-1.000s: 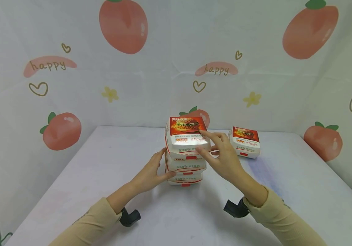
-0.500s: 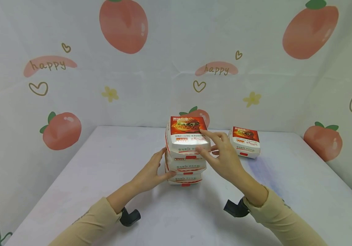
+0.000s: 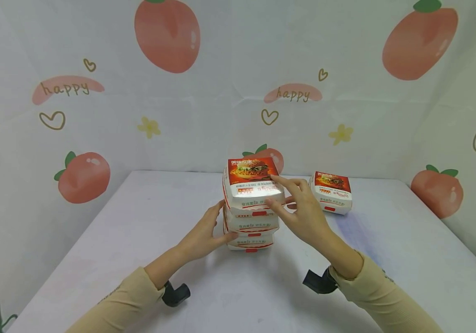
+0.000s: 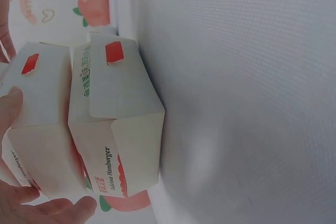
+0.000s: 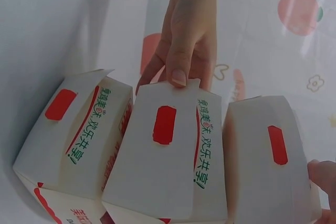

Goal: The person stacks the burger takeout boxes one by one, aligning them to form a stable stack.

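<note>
Stack (image 3: 252,208) separates left hand (image 3: 204,235), gripping middle box (image 3: 256,225), from right hand (image 3: 306,216), gripping top box (image 3: 250,182).

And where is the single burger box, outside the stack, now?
In the head view, the single burger box stands on the table, to the right of the three-box stack, near the far edge.

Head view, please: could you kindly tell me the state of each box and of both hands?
Top box: closed, uppermost of the three stacked.
Middle box: closed, between the other two stacked.
Bottom box: closed, on the table.
Separate box: looks closed, on the table, apart from the others.
Left hand: holding the middle box.
Right hand: thumb and fingers gripping the top box.
</note>
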The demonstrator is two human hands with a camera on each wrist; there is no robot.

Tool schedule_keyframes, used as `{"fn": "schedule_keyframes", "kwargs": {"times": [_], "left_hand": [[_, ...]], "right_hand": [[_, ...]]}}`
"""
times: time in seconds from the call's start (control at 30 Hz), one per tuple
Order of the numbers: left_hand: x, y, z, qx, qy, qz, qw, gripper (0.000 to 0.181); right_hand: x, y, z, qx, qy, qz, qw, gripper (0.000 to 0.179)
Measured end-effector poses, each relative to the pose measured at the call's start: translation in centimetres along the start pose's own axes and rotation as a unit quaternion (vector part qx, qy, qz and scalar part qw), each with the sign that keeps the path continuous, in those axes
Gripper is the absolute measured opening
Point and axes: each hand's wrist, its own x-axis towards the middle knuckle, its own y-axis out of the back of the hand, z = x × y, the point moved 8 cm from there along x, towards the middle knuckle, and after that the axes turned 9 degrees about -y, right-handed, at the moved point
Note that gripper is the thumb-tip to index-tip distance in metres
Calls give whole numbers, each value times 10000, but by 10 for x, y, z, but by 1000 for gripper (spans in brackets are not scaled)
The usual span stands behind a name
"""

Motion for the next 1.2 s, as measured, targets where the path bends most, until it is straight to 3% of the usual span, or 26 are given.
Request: {"fn": "schedule_keyframes", "kwargs": {"times": [0.33,0.7,0.9,1.2], "left_hand": [[0,0,-1,37,97,14,9999,91],[-5,7,-1,75,470,40,9989,100],[-6,17,9,240,203,242,9992,102],[-6,31,31,66,-439,758,9961,94]], "right_hand": [[0,1,-1,37,-12,-55,10000,57],[0,5,2,222,-13,10,9998,58],[0,15,7,522,-1,203,9984,53],[4,34,21,664,-26,630,9958,44]]}}
